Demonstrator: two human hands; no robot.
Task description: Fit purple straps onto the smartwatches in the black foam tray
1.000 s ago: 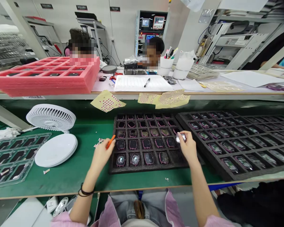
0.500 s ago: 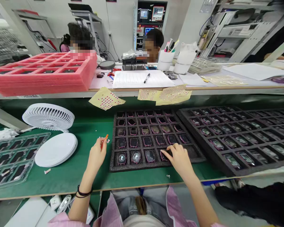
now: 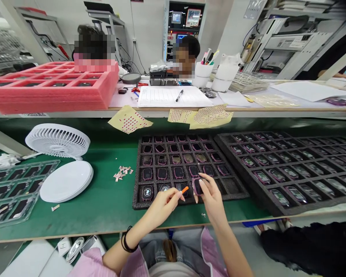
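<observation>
My right hand (image 3: 210, 195) grips a smartwatch (image 3: 197, 186) with a dark screen and a purple-pink frame, held just above the black foam tray (image 3: 233, 187). Close to its left side, my left hand (image 3: 165, 206) pinches a small orange tool (image 3: 185, 190), whose exact kind I cannot make out. The orange tip points toward the watch, with a gap between them. Rows of similar watches lie in the tray's compartments; one in the front row (image 3: 147, 192) shows a lit watch face. My left hand partly covers other front-row watches.
A second foam tray (image 3: 258, 188) of watch parts lies to the right. On the left are a white fan (image 3: 65, 182), clear plastic trays (image 3: 36, 209) and a pile of small pale pieces (image 3: 121, 174). A pink foam tray (image 3: 103, 90) stands on the shelf; two people sit beyond.
My right hand has lifted a watch out of the front row. My left hand has moved right from the small pale pieces, bringing the orange tool near the watch.
</observation>
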